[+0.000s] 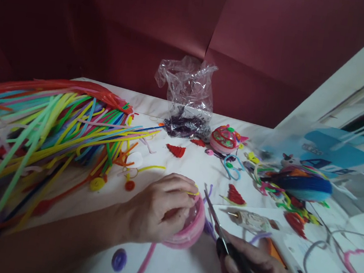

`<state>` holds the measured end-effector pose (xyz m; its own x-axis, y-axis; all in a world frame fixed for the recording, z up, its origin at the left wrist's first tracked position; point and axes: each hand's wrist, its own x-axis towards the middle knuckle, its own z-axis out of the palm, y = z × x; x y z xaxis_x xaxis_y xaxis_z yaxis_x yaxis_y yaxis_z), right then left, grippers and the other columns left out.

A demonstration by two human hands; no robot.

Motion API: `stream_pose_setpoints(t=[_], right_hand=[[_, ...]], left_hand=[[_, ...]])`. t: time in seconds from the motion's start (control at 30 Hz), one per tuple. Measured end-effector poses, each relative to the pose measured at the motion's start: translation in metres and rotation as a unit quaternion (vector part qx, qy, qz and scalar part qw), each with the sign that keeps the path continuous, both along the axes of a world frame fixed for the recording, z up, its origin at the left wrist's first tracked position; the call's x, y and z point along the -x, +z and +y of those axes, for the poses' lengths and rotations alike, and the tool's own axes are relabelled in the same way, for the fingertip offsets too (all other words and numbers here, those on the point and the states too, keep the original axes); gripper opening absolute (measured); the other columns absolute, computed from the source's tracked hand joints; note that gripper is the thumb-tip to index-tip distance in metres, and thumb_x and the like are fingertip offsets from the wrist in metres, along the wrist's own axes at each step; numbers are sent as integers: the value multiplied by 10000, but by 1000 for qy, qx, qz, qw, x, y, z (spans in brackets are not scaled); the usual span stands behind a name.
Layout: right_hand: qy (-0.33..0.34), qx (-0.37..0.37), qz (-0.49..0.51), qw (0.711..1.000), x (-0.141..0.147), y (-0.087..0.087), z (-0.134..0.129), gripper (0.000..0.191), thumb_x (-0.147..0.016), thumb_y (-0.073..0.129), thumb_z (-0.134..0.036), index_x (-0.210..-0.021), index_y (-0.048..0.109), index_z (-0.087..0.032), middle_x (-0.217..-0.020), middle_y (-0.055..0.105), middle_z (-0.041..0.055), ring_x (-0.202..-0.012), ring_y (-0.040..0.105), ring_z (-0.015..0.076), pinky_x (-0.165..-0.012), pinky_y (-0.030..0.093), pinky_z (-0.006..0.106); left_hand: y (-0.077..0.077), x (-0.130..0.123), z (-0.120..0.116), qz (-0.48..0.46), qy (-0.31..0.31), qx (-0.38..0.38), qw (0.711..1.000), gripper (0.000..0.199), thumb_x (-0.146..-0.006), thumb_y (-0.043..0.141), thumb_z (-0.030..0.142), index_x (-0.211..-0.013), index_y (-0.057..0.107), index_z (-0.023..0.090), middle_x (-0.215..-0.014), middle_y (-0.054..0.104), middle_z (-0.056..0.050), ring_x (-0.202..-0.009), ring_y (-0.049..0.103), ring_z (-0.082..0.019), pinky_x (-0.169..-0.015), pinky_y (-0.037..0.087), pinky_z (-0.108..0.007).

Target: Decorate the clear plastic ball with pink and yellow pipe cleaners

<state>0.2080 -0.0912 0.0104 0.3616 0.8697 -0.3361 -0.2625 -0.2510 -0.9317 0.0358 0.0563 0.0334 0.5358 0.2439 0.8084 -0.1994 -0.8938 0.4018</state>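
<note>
Pink bowl-shaped piece (185, 239) sits toward the near side of the white marbled surface (85, 260), about midway across; that near edge lies out of frame. Left hand (166, 201) bent over it, fingers curled narrow and gripping the wall. Yellow scrap (193, 193) shows at the fingertips; cannot tell whether it is pinched or only touching. Right hand (261, 268) closed round black-handled scissors (222, 237), blades slightly parted, tips just beside the bowl's rim.

Hazards, my judgement: a slip of the right wrist could nick the left fingertips, since blades and knuckles sit so near. A loose left grip could let the bowl roll. Glue gun (253, 220) lies just past the right hand; nozzle heat cannot be told, but a sideways sweep might brush it or snag its cable. Pink strip (144, 266) runs from the bowl toward the near edge; a dragging forearm might pull it. Purple button (119, 260) beside the left forearm could be knocked away. Stem heap (70, 121), along the left edge, could tangle a sleeve.
</note>
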Motion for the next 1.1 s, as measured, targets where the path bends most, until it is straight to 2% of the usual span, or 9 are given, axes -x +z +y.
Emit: stream_pose_setpoints(t=[0.1, 0.17, 0.33, 0.47, 0.57, 0.73, 0.87, 1.03, 1.1], right_hand=[[-52, -16, -47, 997, 11, 6, 4, 398, -477, 851, -435, -792, 790, -200, -454, 509, -13, -400, 363, 75, -367, 341, 226], [-66, 10, -71, 995, 16, 12, 6, 462, -443, 849, -489, -794, 792, -195, -486, 549, 6, -407, 355, 66, -365, 306, 213], [-9, 42, -97, 994, 13, 24, 9, 553, -448, 794, -622, -767, 782, -171, -421, 448, -28, -382, 332, 52, -358, 282, 190], [75, 50, -50, 995, 3, 25, 15, 460, -451, 814, -577, -589, 723, -147, -414, 394, -54, -372, 314, 37, -349, 285, 173], [115, 30, -40, 992, -3, 22, 17, 449, -472, 806, -552, -462, 632, -139, -407, 416, -42, -346, 318, 31, -331, 268, 173], [155, 2, -35, 987, -10, 18, 18, 458, -569, 761, -546, -460, 579, -140, -405, 446, -32, -349, 340, 34, -344, 267, 169], [172, -17, -4, 985, -15, 15, 19, 416, -615, 758, -492, -497, 575, -138, -427, 451, -42, -348, 340, 26, -344, 228, 164], [174, -32, 12, 984, -14, 14, 19, 389, -630, 759, -463, -513, 588, -134, -431, 480, -36, -342, 334, 21, -347, 231, 165], [170, -36, 16, 985, -13, 15, 19, 395, -615, 765, -470, -505, 588, -135, -427, 483, -33, -339, 323, 21, -342, 235, 165]], left_hand=[[0, 1, 0, 4, -1, 3, 1000, 152, -747, 526, 19, -816, 649, 74, -890, 686, -179, -929, 637, -228, -840, 548, -362], [1, 1, 0, 9, -2, 4, 1000, 154, -749, 529, 20, -822, 647, 86, -893, 685, -170, -931, 635, -224, -843, 547, -361], [1, 0, 0, 16, -7, -2, 1000, 163, -763, 530, 33, -850, 638, 118, -910, 687, -146, -931, 632, -218, -839, 551, -370], [-2, 0, 3, 8, -18, -3, 1000, 184, -761, 522, 38, -874, 635, 129, -924, 680, -137, -934, 622, -218, -840, 549, -383], [-7, 1, 5, 1, -35, 1, 999, 210, -754, 522, 29, -907, 635, 116, -948, 670, -146, -956, 609, -223, -855, 540, -398], [-12, 1, 8, -3, -54, 12, 998, 218, -764, 521, 33, -938, 633, 105, -975, 661, -152, -983, 595, -221, -894, 515, -415], [-9, 3, 8, 6, -53, 17, 998, 245, -777, 510, 35, -982, 624, 104, -985, 662, -141, -993, 589, -213, -914, 500, -407], [-3, 6, 8, 65, -48, -17, 997, 400, -796, 449, 15, -1155, 589, 119, -1062, 622, -137, -1065, 545, -214, -952, 468, -396], [-1, 7, 7, 91, -38, -36, 994, 427, -800, 421, 5, -1161, 596, 151, -1074, 593, -126, -1074, 531, -214, -938, 471, -390]])
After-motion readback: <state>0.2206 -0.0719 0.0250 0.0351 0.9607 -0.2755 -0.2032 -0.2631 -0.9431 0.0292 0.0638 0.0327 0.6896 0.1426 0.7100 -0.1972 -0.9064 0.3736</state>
